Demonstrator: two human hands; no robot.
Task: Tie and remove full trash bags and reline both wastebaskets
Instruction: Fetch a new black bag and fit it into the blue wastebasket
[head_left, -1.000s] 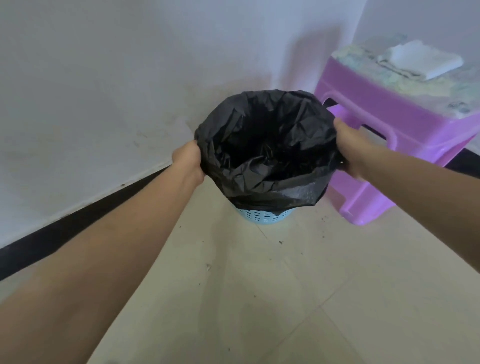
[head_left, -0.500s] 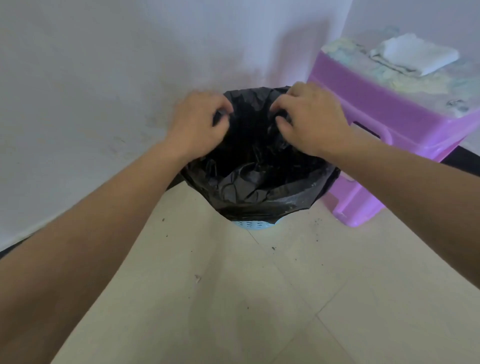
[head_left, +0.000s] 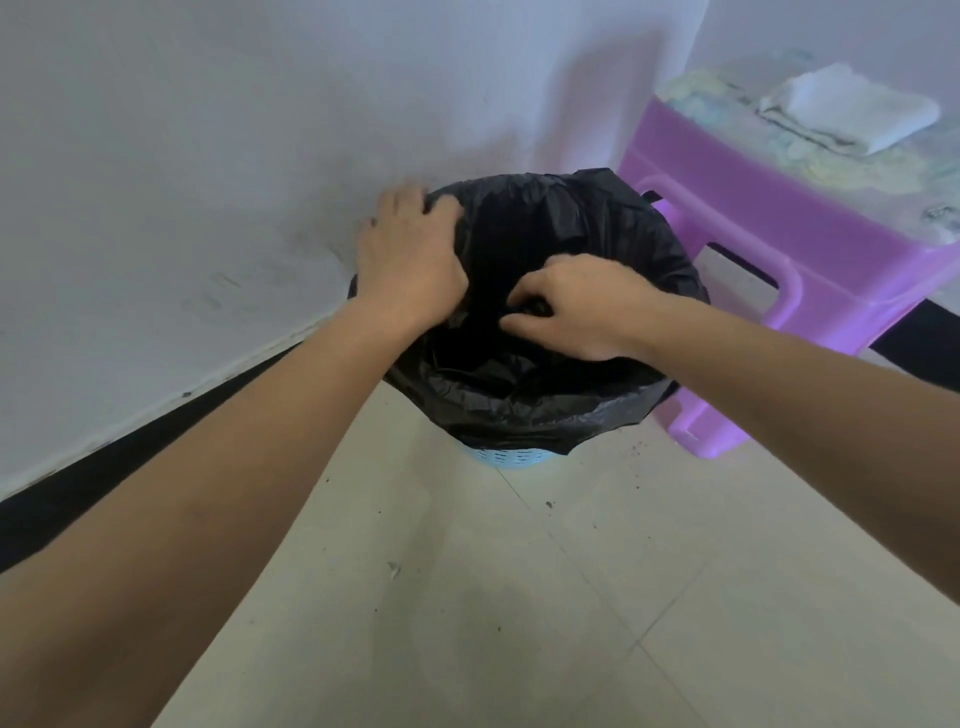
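Note:
A black trash bag (head_left: 566, 410) lines a light blue wastebasket (head_left: 511, 458) that stands on the floor by the wall, its edge folded over the rim. My left hand (head_left: 410, 260) lies on the bag's far left rim, fingers curled over the plastic. My right hand (head_left: 576, 306) reaches into the bag's opening, and its fingertips pinch a fold of the black plastic near the middle. Only the basket's bottom strip shows below the bag.
A purple plastic stool (head_left: 769, 249) stands just right of the basket, with a folded white cloth (head_left: 852, 109) on top. A white wall (head_left: 208, 182) with a black baseboard (head_left: 104, 467) runs behind. Pale floor tiles (head_left: 571, 597) carry small dark specks.
Both hands left the bag's outer sides and came to its far rim. Since then the left hand has slid left along the rim and the right hand has dropped into the opening.

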